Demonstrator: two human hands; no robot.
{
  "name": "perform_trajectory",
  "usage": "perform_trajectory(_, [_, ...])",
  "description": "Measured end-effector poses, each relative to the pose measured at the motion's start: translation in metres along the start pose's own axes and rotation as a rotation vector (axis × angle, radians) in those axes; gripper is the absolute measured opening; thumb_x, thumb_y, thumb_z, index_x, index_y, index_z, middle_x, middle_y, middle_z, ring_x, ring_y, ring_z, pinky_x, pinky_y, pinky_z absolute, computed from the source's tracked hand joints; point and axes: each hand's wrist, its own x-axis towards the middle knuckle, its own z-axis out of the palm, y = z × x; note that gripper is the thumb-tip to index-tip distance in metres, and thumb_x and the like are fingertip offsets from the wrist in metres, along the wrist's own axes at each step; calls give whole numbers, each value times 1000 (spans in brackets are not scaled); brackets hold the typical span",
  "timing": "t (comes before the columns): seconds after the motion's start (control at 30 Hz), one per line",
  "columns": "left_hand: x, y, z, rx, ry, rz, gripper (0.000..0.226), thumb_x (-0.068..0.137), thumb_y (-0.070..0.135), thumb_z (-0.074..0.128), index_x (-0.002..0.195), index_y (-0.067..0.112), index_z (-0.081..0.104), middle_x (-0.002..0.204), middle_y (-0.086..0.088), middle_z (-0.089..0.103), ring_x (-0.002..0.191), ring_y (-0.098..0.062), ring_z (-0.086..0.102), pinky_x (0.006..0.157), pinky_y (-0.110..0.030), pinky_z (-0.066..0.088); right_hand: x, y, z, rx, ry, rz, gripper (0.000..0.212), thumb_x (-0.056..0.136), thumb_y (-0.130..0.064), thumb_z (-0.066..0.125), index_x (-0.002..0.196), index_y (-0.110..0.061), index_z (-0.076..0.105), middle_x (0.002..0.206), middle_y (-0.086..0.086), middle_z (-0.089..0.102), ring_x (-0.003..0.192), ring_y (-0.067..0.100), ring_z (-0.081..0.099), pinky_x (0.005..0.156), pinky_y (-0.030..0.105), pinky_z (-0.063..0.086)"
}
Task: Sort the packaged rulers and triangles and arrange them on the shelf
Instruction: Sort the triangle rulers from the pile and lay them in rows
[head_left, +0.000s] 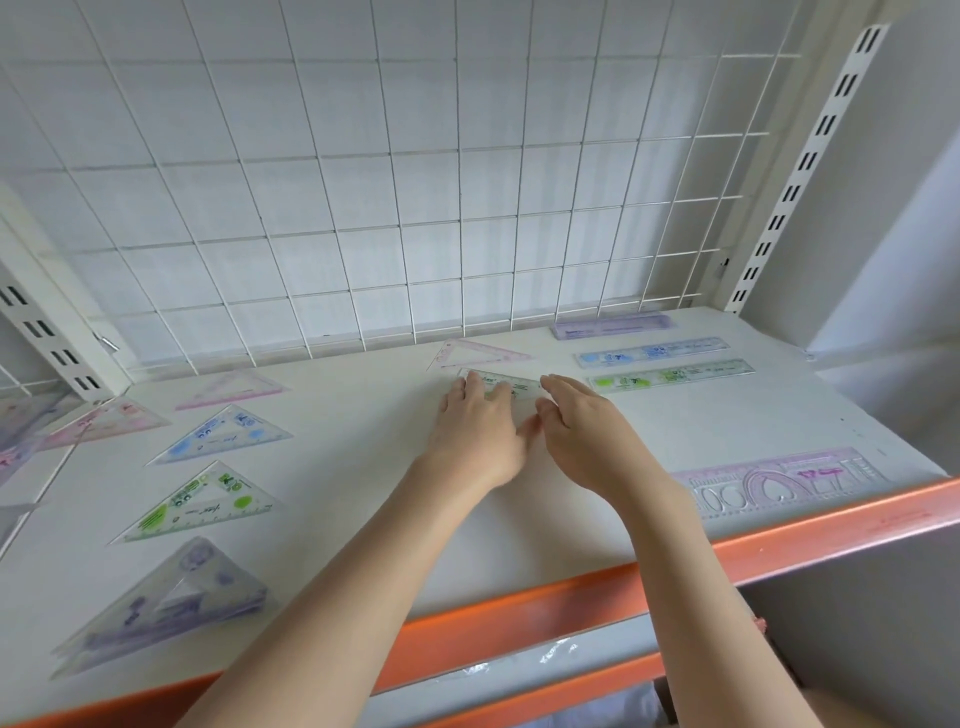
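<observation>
clear triangle being squared up mid-shelf

nearest, a purple stencil (784, 486) lies by the shelf (545, 519) edge. further in, the clear triangle (511, 387) is pressed flat under the straight fingers of the left hand (475, 431), while the right hand (582, 421) is spread beside its corner (contact cannot be told). it should be slid, not lifted, until parallel with the pink triangle (480, 353) behind.

**Pastels on a white shelf**

White shelf (363, 467), orange front edge (571, 587), white wire grid (363, 208) behind. On the left, triangles: pink (228, 389), blue-spotted (223, 434), green-blotched (200, 504), purple-printed (166, 608). On the right, rulers: lilac (613, 326), blue (652, 352), green (670, 375), and a pink-purple stencil ruler (779, 480).
</observation>
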Motion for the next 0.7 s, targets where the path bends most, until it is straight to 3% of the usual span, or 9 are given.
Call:
perform_trajectory(0.2, [-28, -34, -28, -28, 123, -26, 67, 93, 53, 40, 145, 14, 24, 152, -17, 17, 143, -29, 9, 116, -36, 9, 2, -31, 12, 20, 0, -64, 42, 102, -23, 32, 140, -8, 39, 146, 1, 39, 136, 15, 32, 100, 20, 24])
perform_trajectory(0.4, [-70, -104, -52, -40, 180, -192, 66, 95, 47, 39, 149, 17, 14, 157, -12, 8, 145, -26, 3, 117, -37, 5, 3, -94, 45, 47, -41, -192, 50, 101, -32, 36, 145, -10, 30, 152, 0, 29, 141, 13, 23, 107, 21, 21])
perform_trajectory(0.7, [-153, -228, -90, -40, 263, -429, 62, 95, 45, 40, 146, 14, 23, 153, -11, 22, 143, -25, 13, 115, -34, 11, -13, -213, 119, 58, -153, -432, 51, 100, -31, 39, 143, -7, 32, 150, 4, 32, 139, 16, 27, 108, 20, 21])
